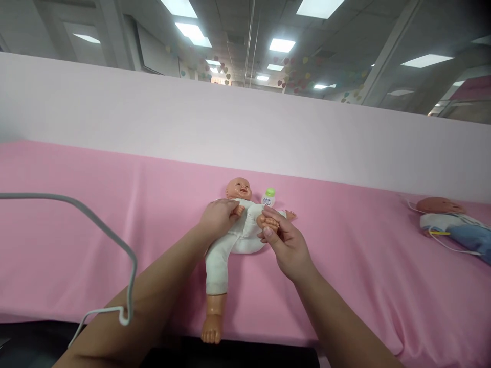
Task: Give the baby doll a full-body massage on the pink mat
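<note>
A baby doll in a white suit lies face up on a pink cloth, its head away from me. My left hand is closed at the doll's chest, beside its small hand; the doll's arm is mostly hidden under it. The fingers of my right hand are wrapped round the doll's raised foot, the knee bent up. Its other leg stretches toward the table's front edge. Just right of the doll's head stands a small clear bottle with a green cap.
Another doll in blue and white, with thin tubes, lies at the far right. A grey cable-like rod crosses the left foreground. Behind the pink-covered table rises a white wall with glass above.
</note>
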